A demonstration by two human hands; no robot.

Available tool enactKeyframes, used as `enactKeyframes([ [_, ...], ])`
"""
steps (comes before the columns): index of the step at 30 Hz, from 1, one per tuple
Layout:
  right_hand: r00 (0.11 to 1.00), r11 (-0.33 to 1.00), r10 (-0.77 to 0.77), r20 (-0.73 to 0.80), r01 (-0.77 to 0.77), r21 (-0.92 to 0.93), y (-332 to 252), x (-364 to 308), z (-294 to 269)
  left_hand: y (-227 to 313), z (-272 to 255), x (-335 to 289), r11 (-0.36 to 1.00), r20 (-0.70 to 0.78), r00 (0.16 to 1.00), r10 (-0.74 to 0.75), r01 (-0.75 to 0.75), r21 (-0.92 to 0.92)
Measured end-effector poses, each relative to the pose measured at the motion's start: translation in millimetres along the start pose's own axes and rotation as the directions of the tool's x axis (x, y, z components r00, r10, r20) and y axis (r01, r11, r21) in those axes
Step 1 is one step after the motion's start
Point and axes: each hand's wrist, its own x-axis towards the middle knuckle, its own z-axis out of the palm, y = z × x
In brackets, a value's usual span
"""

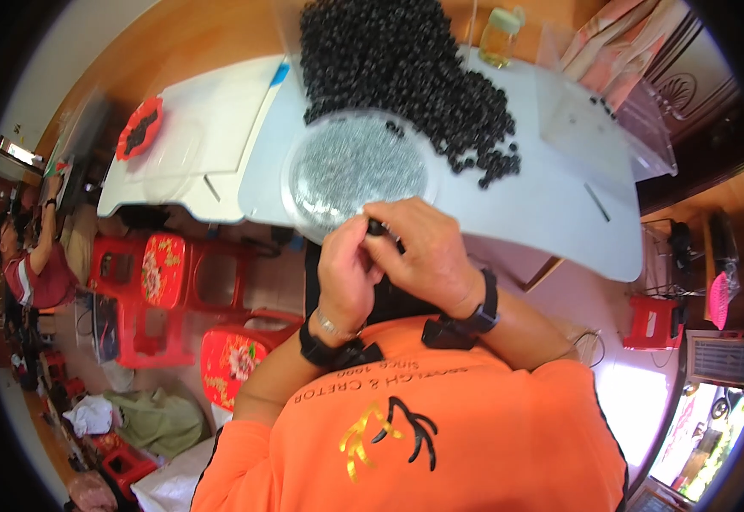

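Both of my hands meet at the near edge of the table, in front of a round clear dish (287,189). A small black piece (376,228) shows between my fingertips, partly covered by them. My right hand (427,252) pinches it with thumb and forefinger. My left hand (344,273) is closed right against the right one; what its fingers hold is mostly hidden. Many tiny silvery pieces (359,166) fill the dish, with a few black ones on its far side. Behind it spreads a large heap of small round black pieces (397,68).
A pale folding table (551,218) carries everything. To the left are a red dish (139,128) and a white board (210,111). A lidded jar (500,38) and clear plastic bin (594,128) stand right. Red stools (163,269) and another person (43,264) are leftward.
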Motion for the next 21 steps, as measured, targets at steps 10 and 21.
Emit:
enactKeyframes([
  [10,0.879,0.717,-0.248,-0.407,-0.116,-0.688,80,117,-192,28,-40,23,0.982,-0.04,0.994,0.105,-0.097,0.163],
  [21,0.939,0.912,0.26,0.226,-0.162,-0.377,146,115,-83,20,-49,39,0.988,-0.111,0.992,0.062,-0.045,0.146],
])
